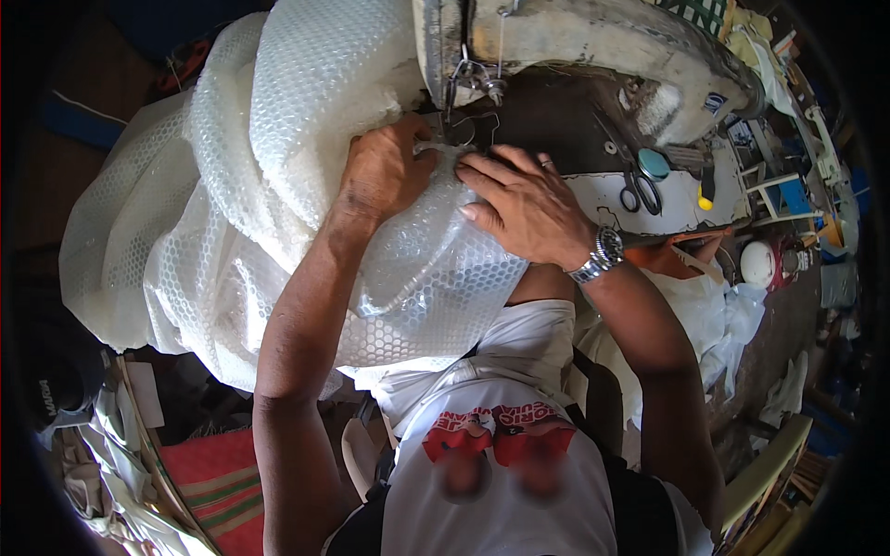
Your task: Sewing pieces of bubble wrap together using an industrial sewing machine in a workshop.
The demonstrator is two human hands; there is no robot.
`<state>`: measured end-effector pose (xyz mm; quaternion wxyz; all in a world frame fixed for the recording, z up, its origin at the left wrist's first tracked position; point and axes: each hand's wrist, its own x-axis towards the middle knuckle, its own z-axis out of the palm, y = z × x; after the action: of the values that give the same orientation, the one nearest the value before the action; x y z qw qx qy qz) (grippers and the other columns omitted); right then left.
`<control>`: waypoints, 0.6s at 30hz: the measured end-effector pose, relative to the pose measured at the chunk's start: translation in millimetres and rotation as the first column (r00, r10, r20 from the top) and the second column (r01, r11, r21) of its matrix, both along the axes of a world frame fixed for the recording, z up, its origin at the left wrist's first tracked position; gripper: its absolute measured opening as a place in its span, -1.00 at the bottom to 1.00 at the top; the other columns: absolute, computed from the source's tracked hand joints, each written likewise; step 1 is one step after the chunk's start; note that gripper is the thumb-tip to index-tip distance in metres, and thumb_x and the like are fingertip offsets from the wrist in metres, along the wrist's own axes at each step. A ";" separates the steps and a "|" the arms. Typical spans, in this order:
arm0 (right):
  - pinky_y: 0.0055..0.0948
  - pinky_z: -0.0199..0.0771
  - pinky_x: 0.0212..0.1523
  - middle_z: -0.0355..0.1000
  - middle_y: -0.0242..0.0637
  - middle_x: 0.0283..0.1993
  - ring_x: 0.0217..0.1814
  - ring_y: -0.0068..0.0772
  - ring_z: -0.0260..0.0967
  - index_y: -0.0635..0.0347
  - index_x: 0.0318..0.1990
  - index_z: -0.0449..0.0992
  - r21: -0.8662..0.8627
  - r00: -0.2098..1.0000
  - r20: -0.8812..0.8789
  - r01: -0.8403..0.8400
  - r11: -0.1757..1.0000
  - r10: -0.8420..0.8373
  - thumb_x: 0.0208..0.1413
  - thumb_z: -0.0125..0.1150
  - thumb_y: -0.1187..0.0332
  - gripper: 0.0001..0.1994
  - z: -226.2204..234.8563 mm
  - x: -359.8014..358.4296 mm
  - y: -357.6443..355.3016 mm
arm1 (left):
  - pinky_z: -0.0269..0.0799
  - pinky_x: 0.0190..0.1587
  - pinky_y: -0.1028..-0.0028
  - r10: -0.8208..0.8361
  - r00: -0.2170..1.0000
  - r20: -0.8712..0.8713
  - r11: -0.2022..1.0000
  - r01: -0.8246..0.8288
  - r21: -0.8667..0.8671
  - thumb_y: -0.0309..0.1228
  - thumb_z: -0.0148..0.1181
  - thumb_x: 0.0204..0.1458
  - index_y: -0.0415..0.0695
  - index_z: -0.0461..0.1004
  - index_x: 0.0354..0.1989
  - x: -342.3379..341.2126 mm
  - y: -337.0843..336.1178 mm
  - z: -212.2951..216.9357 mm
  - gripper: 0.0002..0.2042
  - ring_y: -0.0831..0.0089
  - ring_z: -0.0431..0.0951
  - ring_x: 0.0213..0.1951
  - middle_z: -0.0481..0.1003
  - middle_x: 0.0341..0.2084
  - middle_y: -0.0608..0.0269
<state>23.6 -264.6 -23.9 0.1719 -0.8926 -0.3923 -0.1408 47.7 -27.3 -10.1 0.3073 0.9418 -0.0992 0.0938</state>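
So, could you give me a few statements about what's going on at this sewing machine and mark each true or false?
1. Both hands press on the bubble wrap at the sewing machine. True.
2. The right hand wears a wristwatch. True.
3. The left hand holds the scissors. False: they lie on the machine table, right of the hands.
4. The bubble wrap is black. False: it is clear white.
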 end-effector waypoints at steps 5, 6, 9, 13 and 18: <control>0.27 0.18 0.39 0.37 -0.37 0.43 0.47 -0.10 0.21 0.07 0.32 0.49 -0.179 0.995 -0.039 0.079 0.981 -0.087 0.39 0.04 0.00 -0.50 0.7 -3.4 4.1 | 0.60 -0.07 0.20 -0.019 0.999 -0.049 0.998 0.022 0.066 -0.36 0.35 0.11 -0.17 0.68 -0.19 7.4 0.5 0.3 -0.83 0.01 0.71 -0.22 0.68 -0.28 -0.06; 0.27 0.18 0.39 0.37 -0.37 0.43 0.47 -0.10 0.21 0.07 0.32 0.49 -0.167 0.996 -0.040 0.069 0.984 -0.077 0.39 0.04 0.00 -0.50 1.3 -1.6 5.3 | 0.60 -0.07 0.19 -0.024 0.999 -0.049 0.997 0.027 0.075 -0.35 0.32 0.13 -0.16 0.69 -0.19 9.8 0.0 -0.1 -0.83 -0.01 0.71 -0.22 0.68 -0.30 -0.07; 0.28 0.14 0.41 0.37 -0.37 0.43 0.47 -0.12 0.20 0.07 0.31 0.49 -0.162 0.994 -0.014 0.104 0.981 -0.108 0.39 0.01 0.03 -0.52 0.7 5.5 9.6 | 0.59 -0.06 0.17 0.008 1.000 -0.008 0.996 -0.007 0.083 -0.33 0.27 0.15 -0.13 0.71 -0.15 19.3 -3.1 -1.7 -0.80 -0.03 0.71 -0.19 0.68 -0.27 -0.10; 0.29 0.11 0.42 0.38 -0.36 0.41 0.45 -0.12 0.22 0.07 0.29 0.49 -0.136 0.992 0.004 0.128 0.982 -0.128 0.38 -0.01 0.05 -0.53 -4.8 16.6 13.1 | 0.58 -0.04 0.14 0.030 0.999 0.011 0.990 -0.031 0.139 -0.31 0.27 0.16 -0.15 0.71 -0.12 33.1 -5.6 -2.6 -0.77 -0.05 0.70 -0.16 0.68 -0.22 -0.12; 0.30 0.11 0.42 0.39 -0.34 0.39 0.45 -0.12 0.22 0.06 0.29 0.49 -0.122 0.991 0.005 0.134 0.984 -0.134 0.37 0.00 0.07 -0.54 -6.8 25.2 13.0 | 0.58 -0.02 0.13 0.042 0.999 0.004 0.984 -0.042 0.171 -0.28 0.31 0.14 -0.24 0.70 -0.15 42.0 -5.1 -1.8 -0.72 -0.08 0.69 -0.12 0.68 -0.20 -0.12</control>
<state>48.8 -251.6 -30.7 0.1081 -0.9260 -0.3389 -0.1263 89.7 -32.4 -11.9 0.2233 0.9665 -0.0869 0.0917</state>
